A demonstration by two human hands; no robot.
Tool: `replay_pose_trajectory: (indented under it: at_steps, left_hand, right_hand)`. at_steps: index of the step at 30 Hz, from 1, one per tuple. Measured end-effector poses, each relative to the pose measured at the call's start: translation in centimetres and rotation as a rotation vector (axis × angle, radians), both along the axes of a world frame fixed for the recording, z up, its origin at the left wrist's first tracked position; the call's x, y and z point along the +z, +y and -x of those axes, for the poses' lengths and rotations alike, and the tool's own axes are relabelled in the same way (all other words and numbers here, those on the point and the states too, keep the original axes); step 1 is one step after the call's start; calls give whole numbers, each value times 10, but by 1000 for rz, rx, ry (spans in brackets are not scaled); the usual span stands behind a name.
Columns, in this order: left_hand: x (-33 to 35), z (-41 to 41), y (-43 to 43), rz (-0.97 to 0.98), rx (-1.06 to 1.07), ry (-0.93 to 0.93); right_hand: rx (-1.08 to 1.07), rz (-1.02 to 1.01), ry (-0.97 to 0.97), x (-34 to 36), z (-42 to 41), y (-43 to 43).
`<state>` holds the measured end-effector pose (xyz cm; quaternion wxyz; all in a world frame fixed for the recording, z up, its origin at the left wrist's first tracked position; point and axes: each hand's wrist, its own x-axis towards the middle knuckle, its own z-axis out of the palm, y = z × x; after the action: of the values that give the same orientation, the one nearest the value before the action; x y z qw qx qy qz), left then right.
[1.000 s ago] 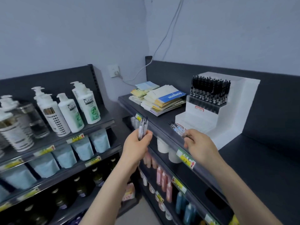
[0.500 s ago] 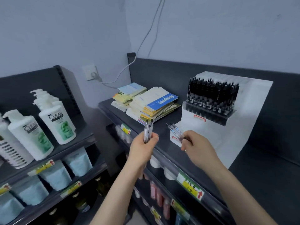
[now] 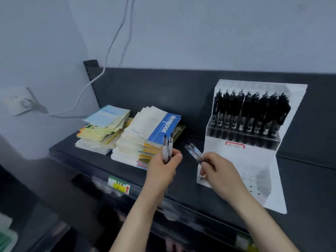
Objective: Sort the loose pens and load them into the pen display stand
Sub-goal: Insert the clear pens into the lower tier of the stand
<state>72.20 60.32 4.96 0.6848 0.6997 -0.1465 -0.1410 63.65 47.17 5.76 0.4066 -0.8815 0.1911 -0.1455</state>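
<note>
A white stepped pen display stand (image 3: pixel 258 160) sits on the dark shelf top at the right. Its upper tier holds several black pens (image 3: pixel 251 113) upright; the lower tier shows bare holes. My left hand (image 3: pixel 161 168) grips a small bunch of clear pens (image 3: pixel 167 148) pointing up, just in front of the notebook stack. My right hand (image 3: pixel 220 171) holds another few clear pens (image 3: pixel 193 151) angled up to the left, right at the stand's lower left corner.
Two stacks of notebooks (image 3: pixel 145 140) and smaller pads (image 3: pixel 103 130) lie left of the stand on the dark shelf (image 3: pixel 181 193). A white cable (image 3: pixel 94 79) runs down the wall to a socket (image 3: pixel 20 100). Lower shelves with price tags (image 3: pixel 119 184) lie below.
The view has swung right and closer to the shelf top; the shampoo bottles have left the frame. Both hands still hold their pens and have come nearer the stand's front.
</note>
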Motion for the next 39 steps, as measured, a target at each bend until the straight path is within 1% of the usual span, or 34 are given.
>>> replay_pose_trajectory:
  at_steps: [6, 9, 12, 15, 17, 18, 21, 25, 28, 32, 39]
  left_hand:
    - [-8, -31, -9, -26, -186, 26]
    - [-8, -36, -16, 27, -244, 99]
    - [0, -38, -23, 85, -271, 120]
    - [6, -41, -31, 125, -248, 142]
    - [9, -41, -33, 148, -191, 139]
    - [10, -42, -32, 147, -153, 126]
    - [10, -49, -32, 152, -31, 54]
    - [5, -53, -40, 168, 62, -37]
    - [-1, -51, -44, 163, 74, -41]
    - [-7, -59, -40, 152, 46, -32]
    - [-11, -78, -33, 137, -34, 1]
  right_hand:
    - [-156, -22, 33, -3, -17, 23]
    - [-198, -31, 44, -3, -20, 27]
    - [-220, -49, 5, 1, -25, 25]
    - [-258, -60, -51, 5, -29, 20]
    - [-320, -90, -135, 6, -25, 12]
    - [-356, -121, -191, 6, -22, 6]
    - [-445, -119, -307, 5, -13, -11]
    - [-551, -223, -438, -1, -12, -23]
    - [-613, -275, -521, -6, -20, -23]
    - [-647, -281, -577, -8, -36, -17]
    - [-713, -153, -548, -12, -56, -9]
